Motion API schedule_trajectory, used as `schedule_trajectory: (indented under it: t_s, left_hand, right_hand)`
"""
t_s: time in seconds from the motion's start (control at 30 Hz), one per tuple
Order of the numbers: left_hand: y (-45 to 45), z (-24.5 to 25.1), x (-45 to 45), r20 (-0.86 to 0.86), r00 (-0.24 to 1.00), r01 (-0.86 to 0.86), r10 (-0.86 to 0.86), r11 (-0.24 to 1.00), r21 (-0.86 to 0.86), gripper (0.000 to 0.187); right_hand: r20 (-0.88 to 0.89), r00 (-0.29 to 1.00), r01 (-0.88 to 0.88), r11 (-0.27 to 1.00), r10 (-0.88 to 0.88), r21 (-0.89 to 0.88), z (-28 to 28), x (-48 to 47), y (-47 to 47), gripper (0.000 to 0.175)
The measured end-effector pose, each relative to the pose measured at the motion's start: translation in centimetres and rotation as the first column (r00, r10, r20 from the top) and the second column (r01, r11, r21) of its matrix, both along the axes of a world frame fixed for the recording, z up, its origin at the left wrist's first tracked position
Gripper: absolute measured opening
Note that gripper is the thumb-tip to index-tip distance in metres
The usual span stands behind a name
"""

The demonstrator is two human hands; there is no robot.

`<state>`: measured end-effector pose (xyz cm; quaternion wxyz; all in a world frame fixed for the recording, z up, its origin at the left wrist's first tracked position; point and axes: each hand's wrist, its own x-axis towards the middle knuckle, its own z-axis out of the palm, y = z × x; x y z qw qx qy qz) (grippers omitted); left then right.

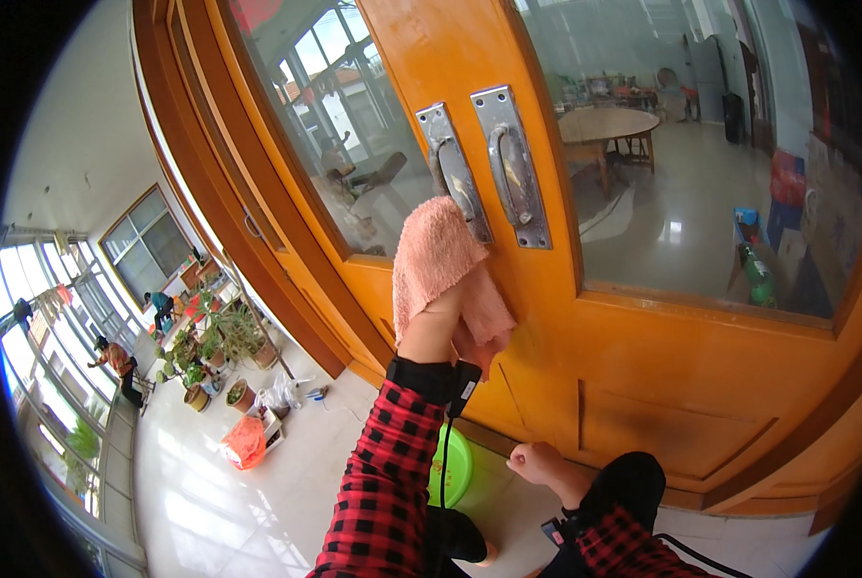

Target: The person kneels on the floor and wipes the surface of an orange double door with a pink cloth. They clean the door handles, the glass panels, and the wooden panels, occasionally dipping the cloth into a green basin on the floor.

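A pink terry cloth (438, 253) is draped over my left hand (436, 318), hiding its fingers, which hold the cloth against or just before an orange wooden double door (553, 339). Right above the cloth is the metal left pull handle (438, 155), its lower end partly covered. Beside it, the right pull handle (499, 162) sits on a metal plate fixed with screws. My right hand (541, 464) is low near my knee, with fingers curled in and nothing visible in it. Below my left forearm stands a green plastic basin (458, 469), partly hidden by the sleeve.
Glass panes (691, 217) fill the upper door. Potted plants (214, 339) and an orange plastic bag (244, 442) stand on the tiled floor (207, 506) to the left. Farther back are a person by the windows (120, 361) and another person (160, 307). A black cable runs from my left cuff.
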<state>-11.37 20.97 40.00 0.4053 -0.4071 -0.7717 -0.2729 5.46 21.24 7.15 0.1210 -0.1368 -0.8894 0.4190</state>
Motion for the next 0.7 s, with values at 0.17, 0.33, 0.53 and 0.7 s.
schedule_trajectory:
  t_s: [0.17, 0.33, 0.53, 0.7]
  left_hand:
    - [0.7, 3.1, -0.1, -0.09, 0.991, 0.115, -0.102, 0.983, 0.146, 0.042]
    - [0.2, 3.4, 1.4, 0.098, 0.993, -0.055, 0.071, 0.985, -0.161, 0.032]
    - [0.1, 1.0, 2.2, 0.352, 0.92, 0.089, -0.174, 0.965, 0.247, 0.036]
    - [0.3, 6.1, 1.3, 0.174, 0.752, 0.53, -0.635, 0.741, 0.413, 0.027]
  right_hand:
    - [-0.001, 1.0, -0.01, 1.0, 0.01, -0.003, 0.1, 0.2, 0.0, 0.024]
    - [0.044, 0.999, 0.004, 1.0, -0.005, 0.018, 0.0, 0.0, -0.1, 0.023]
    - [0.036, 0.999, -0.007, 1.0, 0.007, 0.016, 0.0, 0.1, 0.0, 0.023]
    - [-0.015, 1.0, -0.003, 0.999, 0.003, -0.039, 0.3, 0.3, 0.1, 0.024]
